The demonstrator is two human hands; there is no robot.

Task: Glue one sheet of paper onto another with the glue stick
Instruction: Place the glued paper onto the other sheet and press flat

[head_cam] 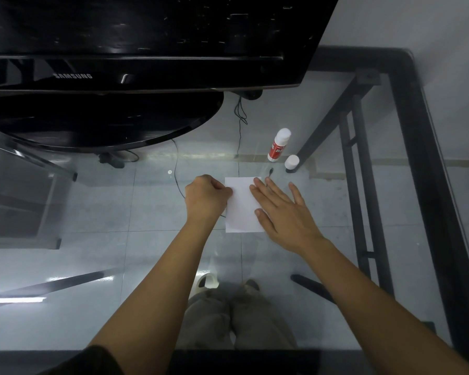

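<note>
A small white sheet of paper (241,205) lies flat on the glass table, in the middle of the view. My left hand (206,196) is curled into a fist, and its fingers pinch the sheet's left edge. Lying flat with fingers spread, my right hand (284,212) presses on the sheet's right side and covers that edge. I cannot tell whether a second sheet lies under the first. The glue stick (279,144), white and red, stands upright beyond the paper to the right. Its white cap (292,162) sits separately beside it.
A black Samsung monitor (146,50) with a wide oval base (103,120) fills the far left and centre of the table. The glass table's black frame (414,131) runs along the right side. Thin cables (240,125) trail behind the paper. My legs show through the glass.
</note>
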